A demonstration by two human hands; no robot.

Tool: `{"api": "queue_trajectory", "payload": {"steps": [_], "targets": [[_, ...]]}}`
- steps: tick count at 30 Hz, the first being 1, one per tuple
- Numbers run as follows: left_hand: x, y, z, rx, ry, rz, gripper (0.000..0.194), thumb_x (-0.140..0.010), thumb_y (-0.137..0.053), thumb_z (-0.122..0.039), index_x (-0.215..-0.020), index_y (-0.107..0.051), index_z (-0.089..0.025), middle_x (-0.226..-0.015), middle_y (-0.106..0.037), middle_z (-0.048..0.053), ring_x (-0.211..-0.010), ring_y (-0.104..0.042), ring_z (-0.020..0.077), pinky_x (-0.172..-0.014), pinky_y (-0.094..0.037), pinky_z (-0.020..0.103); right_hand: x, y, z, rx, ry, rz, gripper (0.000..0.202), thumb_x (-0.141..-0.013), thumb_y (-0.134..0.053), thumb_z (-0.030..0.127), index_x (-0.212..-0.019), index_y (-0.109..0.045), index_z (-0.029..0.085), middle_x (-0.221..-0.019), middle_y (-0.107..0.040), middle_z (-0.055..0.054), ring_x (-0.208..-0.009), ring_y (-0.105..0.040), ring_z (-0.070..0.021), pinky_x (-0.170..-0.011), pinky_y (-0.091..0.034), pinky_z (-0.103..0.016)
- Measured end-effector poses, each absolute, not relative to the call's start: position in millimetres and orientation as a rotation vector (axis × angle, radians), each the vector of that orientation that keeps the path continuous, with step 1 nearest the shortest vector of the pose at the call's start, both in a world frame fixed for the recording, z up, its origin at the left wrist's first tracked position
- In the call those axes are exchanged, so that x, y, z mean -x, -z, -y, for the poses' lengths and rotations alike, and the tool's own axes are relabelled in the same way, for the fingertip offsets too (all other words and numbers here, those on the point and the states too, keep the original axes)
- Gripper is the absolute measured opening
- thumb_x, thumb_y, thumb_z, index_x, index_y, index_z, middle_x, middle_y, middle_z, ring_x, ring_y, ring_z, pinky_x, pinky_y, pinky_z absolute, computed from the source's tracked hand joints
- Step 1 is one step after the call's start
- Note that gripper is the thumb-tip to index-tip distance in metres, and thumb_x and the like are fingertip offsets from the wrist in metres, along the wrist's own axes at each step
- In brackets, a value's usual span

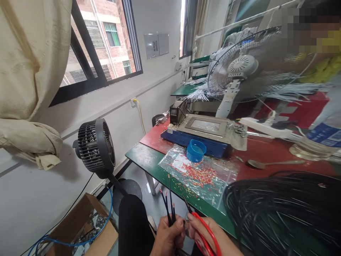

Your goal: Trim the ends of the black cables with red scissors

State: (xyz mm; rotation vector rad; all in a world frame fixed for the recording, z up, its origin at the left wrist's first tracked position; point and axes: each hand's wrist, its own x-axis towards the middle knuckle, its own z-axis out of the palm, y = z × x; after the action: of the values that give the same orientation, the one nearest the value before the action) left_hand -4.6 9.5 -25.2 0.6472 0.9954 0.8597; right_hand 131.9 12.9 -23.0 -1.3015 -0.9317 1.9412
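At the bottom edge of the view, my left hand (167, 237) is closed around a small bundle of thin black wires (168, 202) that stick upward, their stripped tips showing copper. Beside it, my right hand (205, 231) grips a tool with red handles (206, 233); its dark tip (186, 205) points up toward the wires, just right of them. Both hands hover in front of the green table edge (149, 163), above my dark trouser leg.
A large coil of black cable (282, 209) lies on the table at right. A clear plastic sheet (197, 174) carries red scraps and a blue cup (195, 150). Behind stand a blue-based machine (202, 133), a spoon, a white fan, and another person. A black floor fan (96, 147) and a cardboard box (85, 227) sit left.
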Motion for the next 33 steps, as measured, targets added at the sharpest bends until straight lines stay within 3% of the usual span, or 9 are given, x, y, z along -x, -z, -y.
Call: {"api": "queue_trajectory", "payload": {"steps": [2,8,13,20,27,33], "targets": [[6.6,23.5,-9.2,-0.671,-0.835,-1.01,0.057,-0.056,-0.074,-0.062,-0.062,-0.045,-0.013,-0.046,-0.034,-0.005,-0.037,-0.022,0.0001,-0.042,-0.01,0.021,-133.3,19.9,-12.4,1.318,-1.928,0.958,0.079,-0.054,-0.051,0.089,-0.053,-0.051,0.011,-0.038,-0.037,-0.001,-0.032,-0.034,-0.0058,-0.038,-0.024,-0.019],[14.9,19.6,-9.6,-0.697,-0.742,-1.028,0.051,-0.059,-0.075,-0.054,-0.067,-0.048,-0.012,-0.05,-0.04,-0.003,-0.043,-0.027,0.0019,-0.045,-0.01,0.021,-138.3,17.7,-11.3,1.328,-2.013,0.957,0.079,-0.051,-0.055,0.088,-0.052,-0.054,0.009,-0.035,-0.034,0.0,-0.03,-0.03,-0.0053,-0.036,-0.02,-0.019],[18.2,14.7,-9.7,-0.661,-0.7,-1.047,0.051,-0.054,-0.079,-0.052,-0.066,-0.049,-0.012,-0.052,-0.041,-0.002,-0.046,-0.03,0.0025,-0.048,-0.013,0.021,-143.4,15.0,-11.2,1.216,-2.021,1.048,0.069,-0.066,-0.058,0.077,-0.054,-0.056,0.009,-0.037,-0.036,0.001,-0.031,-0.03,-0.0044,-0.036,-0.019,-0.018],[17.3,15.8,-11.6,-0.656,-0.665,-0.986,0.049,-0.052,-0.078,-0.049,-0.059,-0.047,-0.013,-0.046,-0.037,-0.003,-0.041,-0.028,0.0028,-0.045,-0.01,0.022,-147.6,9.7,-11.7,1.222,-2.046,1.109,0.073,-0.057,-0.058,0.082,-0.059,-0.059,0.009,-0.041,-0.039,0.001,-0.034,-0.032,-0.004,-0.037,-0.021,-0.017],[21.3,22.4,-9.6,-0.673,-0.672,-0.889,0.048,-0.054,-0.081,-0.047,-0.063,-0.051,-0.011,-0.052,-0.045,-0.001,-0.042,-0.032,0.0024,-0.045,-0.015,0.02,-148.1,10.3,-8.3,1.147,-2.084,1.046,0.063,-0.065,-0.063,0.07,-0.054,-0.055,0.008,-0.038,-0.037,0.001,-0.031,-0.031,-0.0048,-0.035,-0.02,-0.018],[23.2,21.6,-9.3,-0.702,-0.661,-0.849,0.05,-0.055,-0.081,-0.048,-0.065,-0.051,-0.01,-0.05,-0.04,-0.002,-0.043,-0.031,0.0022,-0.046,-0.015,0.021,-145.6,13.8,-4.5,1.206,-2.114,0.94,0.067,-0.052,-0.067,0.075,-0.065,-0.051,0.011,-0.043,-0.043,0.001,-0.032,-0.031,-0.0045,-0.034,-0.02,-0.019]]}}
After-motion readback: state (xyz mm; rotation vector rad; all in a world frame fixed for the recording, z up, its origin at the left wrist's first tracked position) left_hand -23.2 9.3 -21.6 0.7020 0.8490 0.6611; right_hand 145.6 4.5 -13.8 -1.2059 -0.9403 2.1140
